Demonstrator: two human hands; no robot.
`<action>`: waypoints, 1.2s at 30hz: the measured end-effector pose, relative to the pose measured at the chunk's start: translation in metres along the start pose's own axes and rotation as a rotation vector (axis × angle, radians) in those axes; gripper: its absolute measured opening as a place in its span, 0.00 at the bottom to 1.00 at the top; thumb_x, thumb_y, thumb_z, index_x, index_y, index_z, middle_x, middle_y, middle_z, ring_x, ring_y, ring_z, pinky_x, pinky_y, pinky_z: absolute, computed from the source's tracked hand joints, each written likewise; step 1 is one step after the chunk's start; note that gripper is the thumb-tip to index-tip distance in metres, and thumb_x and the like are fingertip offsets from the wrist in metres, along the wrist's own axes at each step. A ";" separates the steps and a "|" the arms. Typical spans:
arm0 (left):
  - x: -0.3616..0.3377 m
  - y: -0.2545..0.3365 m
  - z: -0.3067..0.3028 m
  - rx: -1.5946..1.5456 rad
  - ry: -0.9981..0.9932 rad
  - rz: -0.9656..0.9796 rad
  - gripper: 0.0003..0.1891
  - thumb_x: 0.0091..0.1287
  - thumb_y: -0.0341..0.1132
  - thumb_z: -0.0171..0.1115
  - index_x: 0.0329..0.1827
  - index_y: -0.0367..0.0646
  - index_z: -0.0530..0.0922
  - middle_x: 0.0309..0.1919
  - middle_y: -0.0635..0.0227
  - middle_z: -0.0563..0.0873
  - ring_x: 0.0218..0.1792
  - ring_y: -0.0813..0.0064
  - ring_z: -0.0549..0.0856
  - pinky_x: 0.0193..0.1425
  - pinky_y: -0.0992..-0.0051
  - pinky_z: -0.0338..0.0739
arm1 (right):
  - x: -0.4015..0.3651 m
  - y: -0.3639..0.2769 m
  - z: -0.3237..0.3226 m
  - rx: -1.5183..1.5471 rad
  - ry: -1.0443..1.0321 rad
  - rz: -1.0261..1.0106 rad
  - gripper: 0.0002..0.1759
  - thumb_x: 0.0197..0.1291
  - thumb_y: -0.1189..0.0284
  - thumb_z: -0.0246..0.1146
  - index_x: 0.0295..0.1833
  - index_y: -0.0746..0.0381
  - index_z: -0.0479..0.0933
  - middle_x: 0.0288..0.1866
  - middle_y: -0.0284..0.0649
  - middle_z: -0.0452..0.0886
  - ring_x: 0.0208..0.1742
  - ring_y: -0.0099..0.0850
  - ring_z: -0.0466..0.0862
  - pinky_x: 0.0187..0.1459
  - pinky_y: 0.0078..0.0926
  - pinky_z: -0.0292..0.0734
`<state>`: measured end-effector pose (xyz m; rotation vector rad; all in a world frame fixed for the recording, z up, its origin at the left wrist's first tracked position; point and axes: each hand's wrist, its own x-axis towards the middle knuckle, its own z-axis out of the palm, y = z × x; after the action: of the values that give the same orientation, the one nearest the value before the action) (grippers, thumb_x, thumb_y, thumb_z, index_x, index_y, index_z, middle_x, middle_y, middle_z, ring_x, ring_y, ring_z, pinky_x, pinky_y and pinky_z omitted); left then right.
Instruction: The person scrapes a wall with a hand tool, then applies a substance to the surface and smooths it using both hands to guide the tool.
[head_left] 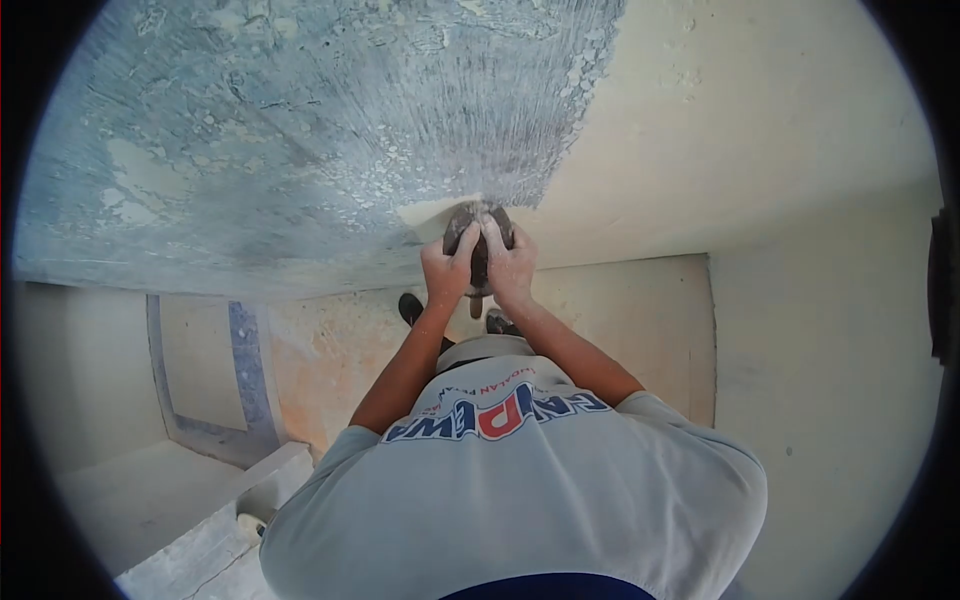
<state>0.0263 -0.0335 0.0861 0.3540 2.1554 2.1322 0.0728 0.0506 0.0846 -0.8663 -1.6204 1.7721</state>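
Both of my hands grip one dark, rounded tool (479, 262) with a short handle end pointing down toward my feet. On its left side is my left hand (449, 266), thumb laid along the top and fingers wrapped round the edge. My right hand (511, 262) holds the right side the same way, its thumb beside the other. The tool's far end meets the wall (350, 120), at the lower border of a rough blue-grey, scraped patch. A pale smooth spot (425, 211) shows just left of the tool. The tool's underside is hidden.
Smooth cream wall (740, 110) continues to the right. Below lies the stained floor (320, 350), with my dark shoes (409, 308) near the wall's foot. A blue-bordered panel (205, 365) and a pale ledge (225, 520) are at lower left. A dark object (940, 285) sits at the right edge.
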 end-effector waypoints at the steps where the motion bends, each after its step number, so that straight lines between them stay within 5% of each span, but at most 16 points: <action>1: 0.004 0.007 -0.003 0.015 -0.032 -0.030 0.17 0.69 0.39 0.70 0.35 0.28 0.84 0.24 0.72 0.84 0.31 0.87 0.78 0.35 0.75 0.77 | 0.003 -0.010 0.000 -0.022 -0.019 -0.019 0.18 0.67 0.62 0.67 0.38 0.69 0.83 0.26 0.40 0.83 0.30 0.24 0.77 0.37 0.31 0.76; 16: -0.001 0.005 -0.001 -0.012 0.017 -0.041 0.16 0.69 0.37 0.69 0.35 0.28 0.85 0.26 0.71 0.87 0.33 0.85 0.80 0.38 0.75 0.78 | -0.002 -0.013 -0.002 -0.114 0.008 -0.075 0.18 0.66 0.61 0.68 0.39 0.69 0.83 0.27 0.45 0.85 0.28 0.30 0.81 0.37 0.34 0.77; 22: -0.007 -0.024 -0.005 0.027 -0.025 -0.055 0.15 0.70 0.36 0.68 0.37 0.28 0.84 0.28 0.71 0.87 0.34 0.86 0.80 0.39 0.76 0.78 | -0.004 0.016 -0.002 -0.111 0.013 -0.071 0.20 0.66 0.60 0.68 0.35 0.69 0.82 0.23 0.42 0.80 0.27 0.23 0.74 0.33 0.31 0.74; 27: 0.004 0.010 0.001 -0.052 -0.011 -0.014 0.17 0.69 0.38 0.70 0.37 0.28 0.85 0.27 0.74 0.85 0.32 0.85 0.78 0.37 0.75 0.77 | -0.002 -0.009 -0.003 -0.105 -0.019 -0.058 0.21 0.65 0.59 0.69 0.36 0.69 0.83 0.25 0.45 0.83 0.27 0.28 0.79 0.34 0.33 0.76; 30: -0.008 -0.036 -0.002 0.116 -0.028 -0.104 0.17 0.70 0.38 0.69 0.33 0.27 0.83 0.21 0.72 0.83 0.30 0.88 0.78 0.33 0.76 0.76 | -0.007 0.003 -0.004 -0.056 0.005 -0.079 0.21 0.65 0.58 0.69 0.36 0.69 0.83 0.26 0.46 0.83 0.27 0.28 0.80 0.34 0.33 0.76; 34: 0.004 0.010 0.003 0.039 0.013 0.038 0.19 0.69 0.39 0.70 0.31 0.27 0.82 0.20 0.72 0.82 0.28 0.87 0.77 0.30 0.74 0.75 | 0.003 -0.006 -0.009 -0.185 -0.037 -0.046 0.20 0.64 0.59 0.69 0.37 0.69 0.83 0.26 0.48 0.83 0.28 0.30 0.81 0.35 0.34 0.77; 36: 0.000 -0.017 0.001 0.030 -0.006 -0.016 0.18 0.69 0.39 0.70 0.31 0.28 0.82 0.20 0.72 0.82 0.28 0.87 0.77 0.30 0.73 0.75 | 0.001 -0.005 -0.006 -0.122 -0.012 -0.045 0.20 0.64 0.59 0.69 0.36 0.69 0.83 0.26 0.48 0.83 0.28 0.30 0.81 0.35 0.34 0.77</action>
<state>0.0246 -0.0321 0.0692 0.3445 2.1814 2.0896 0.0773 0.0558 0.0892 -0.8678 -1.7571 1.6652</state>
